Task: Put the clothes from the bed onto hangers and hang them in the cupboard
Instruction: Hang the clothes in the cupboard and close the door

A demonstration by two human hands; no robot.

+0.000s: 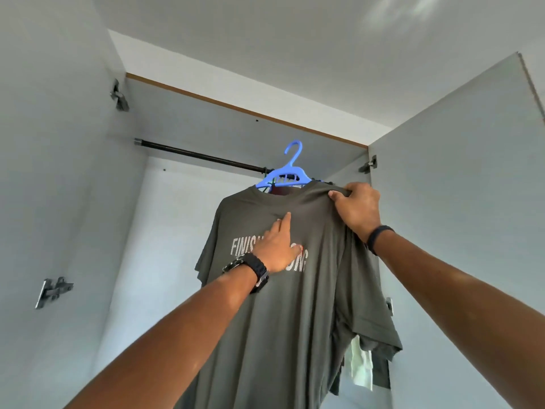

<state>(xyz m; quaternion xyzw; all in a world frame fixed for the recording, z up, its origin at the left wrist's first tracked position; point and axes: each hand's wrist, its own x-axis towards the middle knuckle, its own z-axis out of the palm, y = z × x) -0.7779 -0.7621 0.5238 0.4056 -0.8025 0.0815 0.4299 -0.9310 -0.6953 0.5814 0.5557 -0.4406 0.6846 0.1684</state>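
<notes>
Gripping the grey T-shirt (283,320) shoulder (blue hanger (290,175) inside), right hand (358,206); left hand (277,249) flat, fingers straight.

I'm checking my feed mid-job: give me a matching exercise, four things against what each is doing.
Things:
1. blue plastic hanger
2. left hand
3. right hand
4. black metal rail

States:
A. pinches the shirt's shoulder
B. spans the cupboard's top
C. carries the grey-green printed T-shirt, hook free in the air
D. rests flat on the shirt's chest

Pairs: 1-C, 2-D, 3-A, 4-B
</notes>
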